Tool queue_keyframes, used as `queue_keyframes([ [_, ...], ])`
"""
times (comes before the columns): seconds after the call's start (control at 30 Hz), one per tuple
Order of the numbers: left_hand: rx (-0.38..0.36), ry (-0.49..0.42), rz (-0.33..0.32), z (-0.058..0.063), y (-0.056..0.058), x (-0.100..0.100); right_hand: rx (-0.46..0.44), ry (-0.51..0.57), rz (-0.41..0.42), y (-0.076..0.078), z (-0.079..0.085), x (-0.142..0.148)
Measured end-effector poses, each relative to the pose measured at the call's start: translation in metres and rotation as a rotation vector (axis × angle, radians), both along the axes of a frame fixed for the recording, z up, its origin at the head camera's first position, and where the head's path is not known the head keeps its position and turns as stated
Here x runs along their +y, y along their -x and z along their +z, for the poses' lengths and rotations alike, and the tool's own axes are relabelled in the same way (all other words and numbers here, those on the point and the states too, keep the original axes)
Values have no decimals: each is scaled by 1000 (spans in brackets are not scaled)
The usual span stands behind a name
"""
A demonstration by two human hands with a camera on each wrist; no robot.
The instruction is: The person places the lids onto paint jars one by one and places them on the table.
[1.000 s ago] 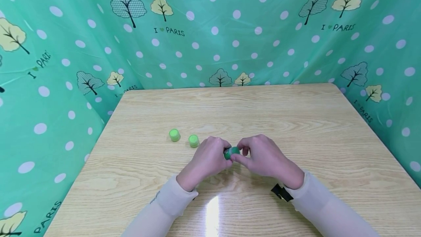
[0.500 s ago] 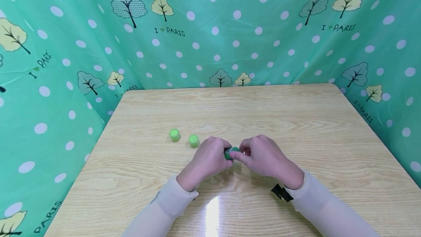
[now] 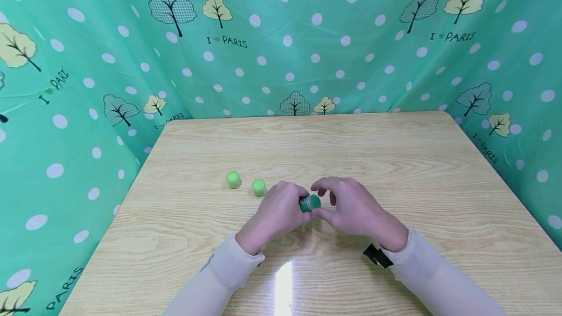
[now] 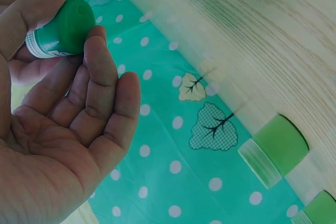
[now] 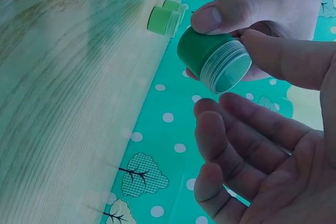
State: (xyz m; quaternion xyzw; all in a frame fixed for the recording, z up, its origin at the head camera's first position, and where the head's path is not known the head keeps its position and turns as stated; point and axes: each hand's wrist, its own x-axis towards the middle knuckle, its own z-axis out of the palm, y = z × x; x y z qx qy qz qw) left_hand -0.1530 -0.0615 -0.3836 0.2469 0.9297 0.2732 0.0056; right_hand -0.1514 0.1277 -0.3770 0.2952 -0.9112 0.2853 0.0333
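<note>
A small dark green jar (image 5: pixel 202 51) with a clear ribbed screw lid (image 5: pixel 229 69) is tilted on its side between the two hands. My left hand (image 3: pixel 281 208) pinches its body between thumb and fingers, as the left wrist view shows, with the base of the jar (image 4: pixel 79 24) facing outward. My right hand (image 3: pixel 353 208) is at the lid end, its thumb (image 5: pixel 283 59) right at the lid's rim. The other right fingers (image 5: pixel 247 140) are spread apart below the lid, loosely bent. In the head view, the lid end faces my right hand.
Two light green jars (image 3: pixel 233 180) (image 3: pixel 259 187) stand on the wooden table (image 3: pixel 373 145), left of the hands and slightly farther off. Both have clear lids in the right wrist view. A green dotted curtain (image 3: pixel 263 72) hangs around the table's back and sides.
My right fingers have come away from the lid and spread apart, showing more of the lid end. My left hand and the jar have hardly moved.
</note>
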Motion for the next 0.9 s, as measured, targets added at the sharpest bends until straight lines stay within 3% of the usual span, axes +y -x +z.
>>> queue_keyframes([
  [0.23, -1, -9, -1, 0, 0, 0, 4, 7, 45, 1, -1, 0],
  [0.9, -4, -3, -16, -3, 1, 0, -29, -48, -26, 0, -1, 0],
])
